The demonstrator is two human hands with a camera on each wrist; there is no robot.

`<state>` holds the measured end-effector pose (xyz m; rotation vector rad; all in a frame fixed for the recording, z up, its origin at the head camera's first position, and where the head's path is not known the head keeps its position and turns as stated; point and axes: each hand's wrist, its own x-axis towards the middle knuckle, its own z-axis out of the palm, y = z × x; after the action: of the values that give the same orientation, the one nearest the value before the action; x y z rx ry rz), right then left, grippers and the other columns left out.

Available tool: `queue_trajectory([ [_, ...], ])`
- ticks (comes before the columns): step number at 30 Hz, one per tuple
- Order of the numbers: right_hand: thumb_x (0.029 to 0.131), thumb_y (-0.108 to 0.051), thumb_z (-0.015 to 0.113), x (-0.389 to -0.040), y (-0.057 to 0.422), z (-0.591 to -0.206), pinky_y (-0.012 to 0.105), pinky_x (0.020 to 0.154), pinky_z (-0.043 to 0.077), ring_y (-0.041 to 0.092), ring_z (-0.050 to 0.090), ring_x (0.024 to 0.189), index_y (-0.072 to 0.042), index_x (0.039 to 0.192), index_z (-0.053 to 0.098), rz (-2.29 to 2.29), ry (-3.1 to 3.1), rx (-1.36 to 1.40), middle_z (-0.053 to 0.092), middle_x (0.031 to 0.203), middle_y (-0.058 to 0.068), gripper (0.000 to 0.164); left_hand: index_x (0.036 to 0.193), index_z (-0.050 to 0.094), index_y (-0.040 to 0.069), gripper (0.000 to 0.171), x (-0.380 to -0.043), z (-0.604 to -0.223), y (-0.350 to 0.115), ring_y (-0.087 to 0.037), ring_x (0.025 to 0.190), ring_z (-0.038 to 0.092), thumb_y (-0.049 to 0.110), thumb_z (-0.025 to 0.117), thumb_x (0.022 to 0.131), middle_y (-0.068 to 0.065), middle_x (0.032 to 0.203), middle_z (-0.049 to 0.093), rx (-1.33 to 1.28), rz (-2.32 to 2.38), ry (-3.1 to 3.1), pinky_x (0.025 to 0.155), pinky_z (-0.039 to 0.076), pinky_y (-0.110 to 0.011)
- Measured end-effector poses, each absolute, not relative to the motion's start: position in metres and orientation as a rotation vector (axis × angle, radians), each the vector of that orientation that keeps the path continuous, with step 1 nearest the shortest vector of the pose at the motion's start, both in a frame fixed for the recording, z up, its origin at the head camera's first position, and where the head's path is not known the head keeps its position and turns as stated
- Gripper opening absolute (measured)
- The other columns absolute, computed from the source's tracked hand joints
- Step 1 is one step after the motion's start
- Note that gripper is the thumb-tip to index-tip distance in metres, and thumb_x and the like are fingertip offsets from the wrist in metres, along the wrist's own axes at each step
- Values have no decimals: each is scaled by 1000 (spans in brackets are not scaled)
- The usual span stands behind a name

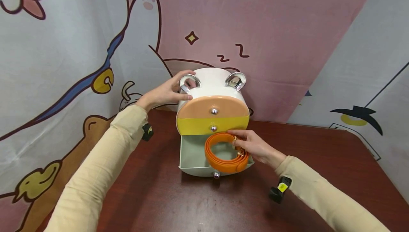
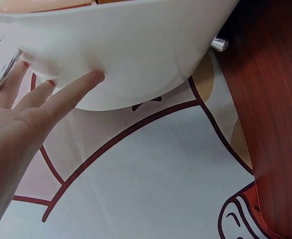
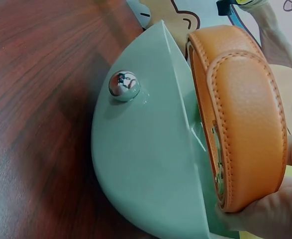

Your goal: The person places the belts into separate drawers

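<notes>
A white animal-shaped drawer box (image 1: 211,81) with silver ears stands against the back. My left hand (image 1: 169,89) rests on its upper left side around one ear, fingers extended; in the left wrist view the fingers (image 2: 71,92) lie against the white shell. Below the closed orange and yellow drawers, the pale green bottom drawer (image 3: 141,149) is pulled out. My right hand (image 1: 254,146) pinches the buckle side of a coiled orange belt (image 1: 230,166), held over that drawer. Stitching shows along the belt's edge in the right wrist view. The drawer's far interior is partly hidden by the belt.
The box sits on a dark reddish wooden table (image 1: 153,196). A cartoon-printed cloth (image 1: 271,29) hangs close behind it. Round silver knobs stick out from the drawer fronts, the lowest knob (image 1: 216,174) nearest the front.
</notes>
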<state>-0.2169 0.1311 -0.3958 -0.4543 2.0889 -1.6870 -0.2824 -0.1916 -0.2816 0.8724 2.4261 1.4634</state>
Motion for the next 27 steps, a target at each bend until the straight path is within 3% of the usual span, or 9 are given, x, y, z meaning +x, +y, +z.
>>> queue_trajectory([
  [5, 91, 3, 55, -217, 125, -399, 21, 53, 44, 11, 49, 58, 14, 136, 44, -1690, 2027, -441, 55, 92, 16, 48, 151, 23, 22, 77, -283, -282, -191, -30, 105, 56, 9, 69, 90, -14, 123, 47, 884, 1457, 2432, 75, 49, -38],
  [11, 92, 5, 51, -219, 118, -407, 21, 55, 44, 12, 48, 60, 17, 137, 38, -1718, 1969, -390, 54, 96, 19, 48, 150, 23, 20, 77, -284, -283, -191, -32, 101, 55, 6, 69, 90, -14, 122, 48, 924, 1470, 2411, 70, 47, -36],
  [18, 90, 7, 51, -224, 111, -417, 22, 67, 45, 21, 51, 88, 20, 131, 43, -1763, 2018, -315, 51, 115, 25, 43, 150, 23, 18, 76, -285, -283, -191, -31, 106, 54, 4, 68, 90, -17, 122, 48, 935, 1476, 2403, 73, 48, -38],
  [27, 97, 7, 44, -219, 94, -423, 23, 73, 44, 28, 49, 99, 19, 132, 42, -1865, 2054, -181, 46, 122, 29, 38, 150, 23, 20, 76, -283, -282, -191, -32, 106, 54, 6, 68, 90, -15, 122, 48, 903, 1462, 2426, 75, 48, -39],
])
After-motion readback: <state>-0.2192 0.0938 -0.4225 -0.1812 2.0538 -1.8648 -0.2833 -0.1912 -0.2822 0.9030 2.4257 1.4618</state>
